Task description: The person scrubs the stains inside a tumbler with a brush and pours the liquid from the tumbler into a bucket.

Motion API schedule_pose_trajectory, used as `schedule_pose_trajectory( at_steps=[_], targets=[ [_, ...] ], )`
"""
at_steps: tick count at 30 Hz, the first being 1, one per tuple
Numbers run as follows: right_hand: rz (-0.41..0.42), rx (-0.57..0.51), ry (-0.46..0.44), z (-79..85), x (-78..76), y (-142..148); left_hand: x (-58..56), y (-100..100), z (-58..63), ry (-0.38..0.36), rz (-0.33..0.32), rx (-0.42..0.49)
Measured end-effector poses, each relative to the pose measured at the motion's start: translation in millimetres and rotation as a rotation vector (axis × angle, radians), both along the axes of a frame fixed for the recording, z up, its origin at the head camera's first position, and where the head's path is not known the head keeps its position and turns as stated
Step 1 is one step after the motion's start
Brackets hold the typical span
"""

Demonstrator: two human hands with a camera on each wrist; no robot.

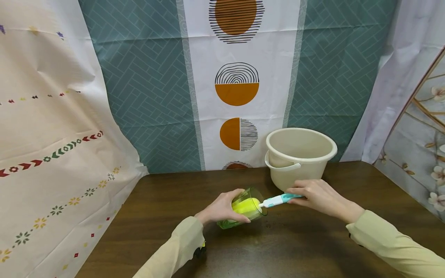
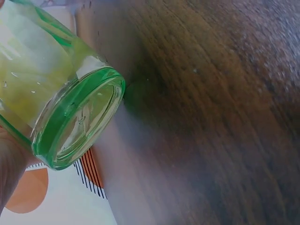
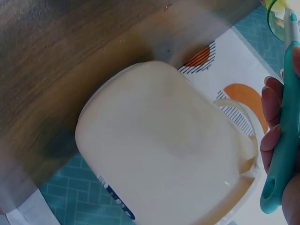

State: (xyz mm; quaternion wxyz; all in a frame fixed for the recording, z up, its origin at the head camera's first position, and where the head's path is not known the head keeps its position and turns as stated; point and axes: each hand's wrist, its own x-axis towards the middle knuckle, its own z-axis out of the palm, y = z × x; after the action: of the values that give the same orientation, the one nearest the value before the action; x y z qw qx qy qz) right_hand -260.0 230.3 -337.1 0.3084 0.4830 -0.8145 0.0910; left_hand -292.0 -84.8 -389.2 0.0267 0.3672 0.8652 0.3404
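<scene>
My left hand [image 1: 224, 208] grips a green-tinted drinking glass [image 1: 226, 224] that lies tilted on its side, mouth toward the right. In the left wrist view the thick base of the glass [image 2: 79, 119] faces the camera, above the table. My right hand [image 1: 318, 197] holds the teal and white handle of a bottle brush [image 1: 276, 200]. Its yellow sponge head [image 1: 247, 206] is inside the glass. The right wrist view shows fingers curled round the teal handle [image 3: 287, 126], with the glass rim [image 3: 274, 23] at its far end.
A cream bucket [image 1: 300, 162] with its handle hanging down stands behind my right hand, toward the back of the dark wooden table [image 1: 194, 185]. A patterned cloth [image 1: 149, 96] hangs along the table's back edge. Below my left wrist, a small black and yellow item [image 1: 199, 251] partly shows.
</scene>
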Motion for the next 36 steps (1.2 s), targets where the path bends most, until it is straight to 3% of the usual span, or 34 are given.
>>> schedule_pose_trajectory(
  at_steps=[9, 19, 29, 36],
  targets=[
    [0.046, -0.014, -0.001, -5.4, 2.0, -3.9, 0.4, 0.0, -0.1, 0.01, -0.014, 0.005],
    [0.058, -0.032, 0.102, -0.6, 0.1, -5.0, 1.3, 0.3, 0.3, 0.002, -0.006, 0.01],
    [-0.015, -0.005, 0.04, -0.2, -2.1, -7.7, 1.2, 0.9, 0.2, -0.005, 0.002, 0.015],
    [-0.005, 0.023, 0.027, -1.4, -3.9, -8.9, -0.2, 1.3, 1.1, 0.009, -0.013, 0.026]
  ],
)
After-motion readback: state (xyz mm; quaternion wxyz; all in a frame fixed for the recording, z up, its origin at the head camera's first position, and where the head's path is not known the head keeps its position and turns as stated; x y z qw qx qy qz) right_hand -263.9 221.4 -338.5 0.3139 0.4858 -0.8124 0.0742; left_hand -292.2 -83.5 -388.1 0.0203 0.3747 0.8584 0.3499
